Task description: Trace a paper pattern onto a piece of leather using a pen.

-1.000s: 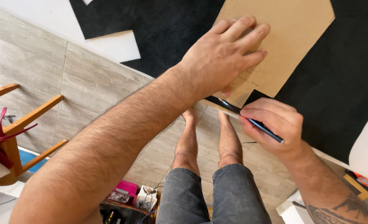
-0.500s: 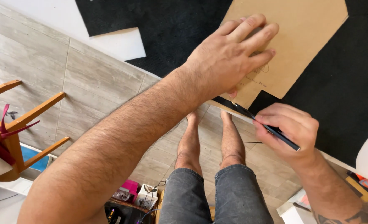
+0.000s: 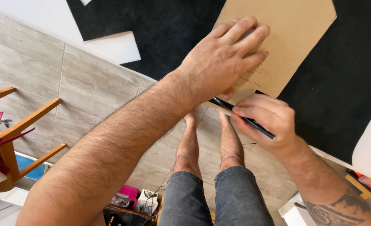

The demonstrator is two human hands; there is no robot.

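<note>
A: Cardboard sheet (image 3: 290,37) lies on the black mat (image 3: 340,83), near edge by the bare feet; keep it pinned flat so the line runs true.
B: Left hand (image 3: 225,58) open, palm down, fingers spread on it; right hand (image 3: 267,119) closed round a black pen (image 3: 240,117), tip at the sheet's lower edge; wrist low, forearm angled in.
</note>
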